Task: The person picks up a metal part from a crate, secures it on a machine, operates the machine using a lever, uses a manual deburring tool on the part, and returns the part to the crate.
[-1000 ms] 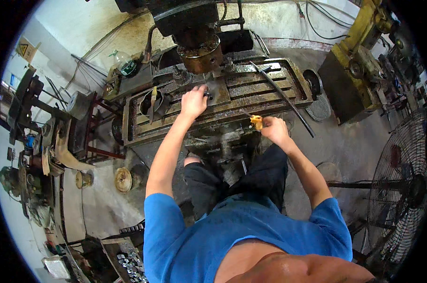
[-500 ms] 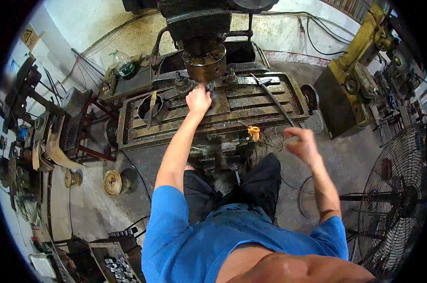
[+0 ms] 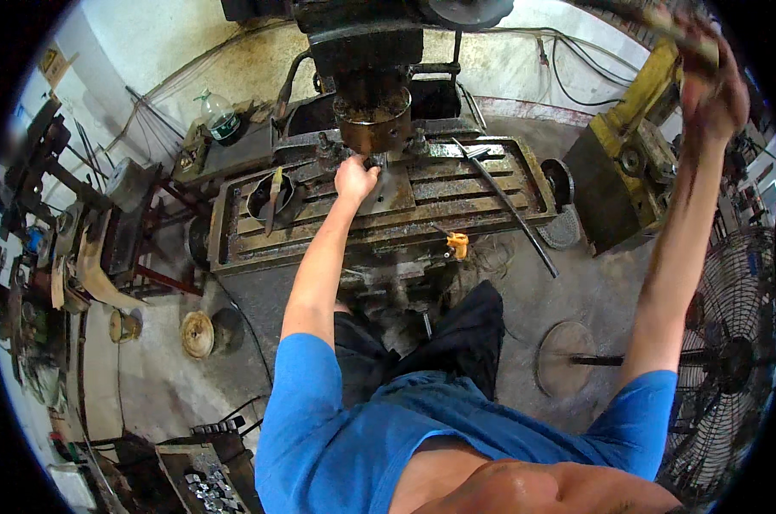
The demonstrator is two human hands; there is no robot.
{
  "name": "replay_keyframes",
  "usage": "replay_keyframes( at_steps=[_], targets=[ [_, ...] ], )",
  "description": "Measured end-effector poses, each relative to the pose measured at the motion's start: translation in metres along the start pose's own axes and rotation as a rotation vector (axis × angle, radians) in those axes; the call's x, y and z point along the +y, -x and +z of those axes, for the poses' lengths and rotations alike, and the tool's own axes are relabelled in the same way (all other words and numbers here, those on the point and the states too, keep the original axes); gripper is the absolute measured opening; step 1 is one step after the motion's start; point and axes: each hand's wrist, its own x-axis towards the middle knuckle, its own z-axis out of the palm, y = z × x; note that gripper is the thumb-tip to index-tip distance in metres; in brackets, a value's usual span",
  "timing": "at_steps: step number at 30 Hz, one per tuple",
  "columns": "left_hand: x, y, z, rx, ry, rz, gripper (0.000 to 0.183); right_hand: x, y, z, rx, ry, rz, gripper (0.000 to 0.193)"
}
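My left hand reaches onto the slotted metal table of a milling machine, just below the round cutter head. Its fingers are closed, and whatever they grip is hidden. Raised at the upper right, my right hand is smeared by motion, with its fingers around a dark bar. That bar runs out of the top of the view, so its kind cannot be made out. A bare metal plate lies beside my left hand.
A round container with a brush across it stands on the table's left. A long rod overhangs its front edge near a yellow-orange object. A large fan stands at right, a yellow machine behind it, a bottle at back left.
My right hand has swung up and outward from beside the table's front edge to the upper right, where a bar now shows in it. My left hand remains below the cutter head, slightly shifted.
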Motion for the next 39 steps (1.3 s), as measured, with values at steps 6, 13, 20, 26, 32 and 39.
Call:
replay_keyframes(
  at_steps=[6, 13, 20, 26, 32, 39],
  targets=[
    [0.002, -0.003, 0.01, 0.003, -0.029, -0.013, 0.037, 0.022, 0.09, -0.018, -0.172, -0.021, -0.193, 0.04],
    [0.0, -0.002, 0.007, 0.018, -0.043, -0.076, 0.035, 0.032, 0.125, -0.007, -0.142, -0.028, -0.2, 0.031],
    [0.0, 0.0, 0.007, 0.03, -0.021, -0.022, 0.033, 0.019, 0.098, 0.0, -0.098, 0.078, -0.187, 0.032],
    [0.009, 0.006, 0.003, 0.05, -0.046, -0.044, 0.033, 0.022, 0.12, -0.003, -0.048, 0.077, -0.142, 0.033],
    [0.015, 0.005, -0.002, 0.02, -0.043, -0.066, 0.032, 0.029, 0.125, -0.007, -0.074, 0.09, -0.188, 0.03],
    [0.011, 0.002, 0.002, 0.005, -0.032, -0.061, 0.033, 0.038, 0.148, -0.01, 0.008, 0.105, -0.211, 0.029]
  ],
)
